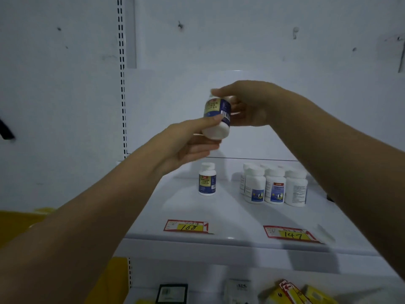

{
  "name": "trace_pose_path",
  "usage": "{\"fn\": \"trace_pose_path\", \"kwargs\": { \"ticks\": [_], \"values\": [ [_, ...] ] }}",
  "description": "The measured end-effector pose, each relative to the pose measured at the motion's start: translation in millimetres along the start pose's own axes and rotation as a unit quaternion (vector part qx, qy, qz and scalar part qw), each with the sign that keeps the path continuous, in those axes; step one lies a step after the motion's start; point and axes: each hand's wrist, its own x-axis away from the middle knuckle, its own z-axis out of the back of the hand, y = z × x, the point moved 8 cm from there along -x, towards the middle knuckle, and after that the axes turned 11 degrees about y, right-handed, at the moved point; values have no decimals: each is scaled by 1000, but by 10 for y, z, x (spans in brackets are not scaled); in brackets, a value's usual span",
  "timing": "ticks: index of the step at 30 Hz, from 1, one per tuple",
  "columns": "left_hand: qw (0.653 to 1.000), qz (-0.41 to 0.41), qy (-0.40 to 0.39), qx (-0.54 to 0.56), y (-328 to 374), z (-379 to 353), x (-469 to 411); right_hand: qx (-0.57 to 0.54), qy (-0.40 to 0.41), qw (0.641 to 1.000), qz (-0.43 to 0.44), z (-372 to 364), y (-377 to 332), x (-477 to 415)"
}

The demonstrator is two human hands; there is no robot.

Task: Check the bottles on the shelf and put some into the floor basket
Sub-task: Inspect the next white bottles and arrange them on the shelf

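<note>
The held bottle is raised above the shelf, tilted, with both hands closed on it: the left hand pinches the lower end, thumb across the label and fingers underneath, and the right hand curls round the upper end. This reads as the inspection step. The floor basket is not in view. Hazards: a two-handed grip on a smooth plastic body can slip when one hand lets go for the transfer, dropping the bottle onto the lone bottle directly below or onto the cluster of bottles to the right and toppling them. Low light may also cause a label misread – the wrong item would then be picked. Verify against the price tags before lowering.
</note>
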Motion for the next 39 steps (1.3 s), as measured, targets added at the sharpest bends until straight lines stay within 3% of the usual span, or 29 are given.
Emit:
{"fn": "trace_pose_path", "kwargs": {
  "ticks": [3,6,9,11,15,18,21,23,29,34,39],
  "values": [
    [997,74,-30,-7,-186,-2,42,70,-49,992,-89,-88,264,-50],
    [997,74,2,-38,-322,64,27,57,-80,991,-95,-188,439,-69],
    [985,2,93,-146,-339,206,-26,57,-90,993,-48,-230,461,-90],
    [956,-82,152,-236,-287,286,-58,92,-79,993,-8,-226,426,-94],
    [929,-172,178,-275,-358,320,-99,159,-38,981,102,-334,305,-103],
    [900,-189,162,-358,-560,357,-194,176,-8,974,141,-444,335,-181],
    [827,-154,88,-533,-970,446,-364,204,-5,966,156,-551,443,-313],
    [797,-115,41,-591,-1235,519,-454,217,0,960,175,-632,497,-399],
    [788,-34,-39,-613,-1607,521,-519,297,8,930,216,-972,685,-568],
    [768,-37,-60,-637,-1670,538,-548,375,-26,907,191,-1178,1054,-638],
    [770,-37,-64,-634,-1713,560,-563,414,-36,889,193,-1234,1217,-659]
  ]
}}
